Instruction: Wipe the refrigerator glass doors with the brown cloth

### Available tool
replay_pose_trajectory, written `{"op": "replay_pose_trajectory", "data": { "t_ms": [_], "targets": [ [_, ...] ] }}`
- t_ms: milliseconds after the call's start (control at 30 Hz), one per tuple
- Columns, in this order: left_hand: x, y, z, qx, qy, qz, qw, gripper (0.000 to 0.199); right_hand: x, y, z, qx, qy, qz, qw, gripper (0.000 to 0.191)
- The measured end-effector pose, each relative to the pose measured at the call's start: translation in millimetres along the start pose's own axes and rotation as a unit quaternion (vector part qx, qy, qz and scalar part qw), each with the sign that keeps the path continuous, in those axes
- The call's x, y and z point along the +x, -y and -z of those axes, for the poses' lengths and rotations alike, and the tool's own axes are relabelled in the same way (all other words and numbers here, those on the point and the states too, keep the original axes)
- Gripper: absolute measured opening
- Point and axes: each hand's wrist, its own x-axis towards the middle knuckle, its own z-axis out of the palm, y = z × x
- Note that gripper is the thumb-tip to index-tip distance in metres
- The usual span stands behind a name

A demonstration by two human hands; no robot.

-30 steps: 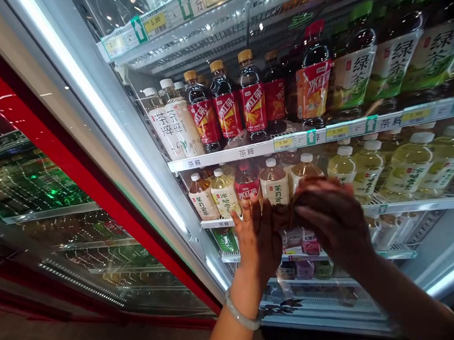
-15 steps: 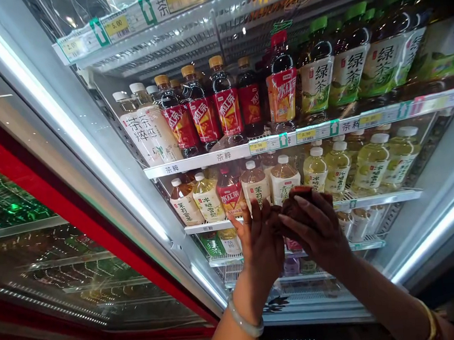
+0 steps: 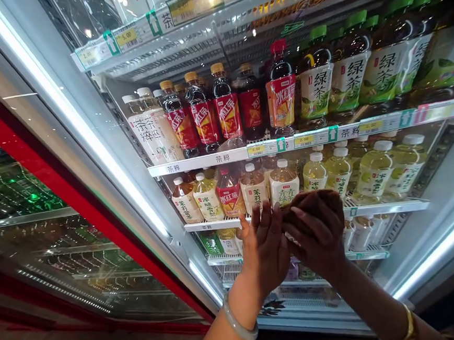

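Note:
My left hand [image 3: 264, 258] is raised in front of the drinks cooler, back towards me. Its fingers are stretched upward and slightly apart, and the thumb side is close to my right hand. My right hand [image 3: 321, 236] has its fingers bent around a dark brown shape [image 3: 326, 200]; shadow hides what this is. Behind the hands, bottles stand on the shelves: a green tea bottle with a white label [image 3: 284, 184], a jasmine tea bottle [image 3: 253, 186] and a red-labelled iced tea bottle [image 3: 229, 195].
Higher up, a shelf edge with price tags [image 3: 307, 139] carries red-labelled bottles [image 3: 228, 112] and green-capped bottles [image 3: 317, 89]. Bright light strips [image 3: 78, 129] run along the cooler's sides. On the left is a red-framed door [image 3: 110, 242] with green bottles behind it.
Both hands stay close together. My right hand has turned and shifted slightly right, and the dark shape shows larger above its fingers. The view has shifted slightly.

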Motion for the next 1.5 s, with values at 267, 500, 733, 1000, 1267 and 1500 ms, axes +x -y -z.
{"op": "replay_pose_trajectory", "data": {
  "t_ms": [267,500,733,1000,1267,1500],
  "targets": [
    [11.0,1.7,8.8,0.034,-0.04,0.023,0.998,0.086,90.9,-31.4,7.0,0.003,-0.082,-0.006,0.997,0.024],
    [8.8,2.9,4.2,0.046,-0.051,0.031,0.997,0.085,4.4,-20.9,16.6,0.059,0.01,0.023,0.998,0.027],
    [25.9,-5.9,-6.7,0.029,-0.024,0.016,0.999,0.079,59.2,-64.8,31.7,0.012,-0.086,-0.025,0.996,0.029],
    [28.0,-21.8,-33.5,0.064,-0.006,0.016,0.998,0.077,5.7,-45.9,29.9,0.027,-0.03,0.017,0.999,0.031],
    [39.7,-39.8,-38.5,0.068,-0.032,0.033,0.997,0.08,58.2,-92.5,51.1,-0.006,-0.091,-0.026,0.995,0.025],
    [47.3,-46.4,-44.9,0.094,-0.013,0.058,0.994,0.081,4.2,-70.1,44.5,0.024,-0.031,0.031,0.999,0.03]
  ]
}}
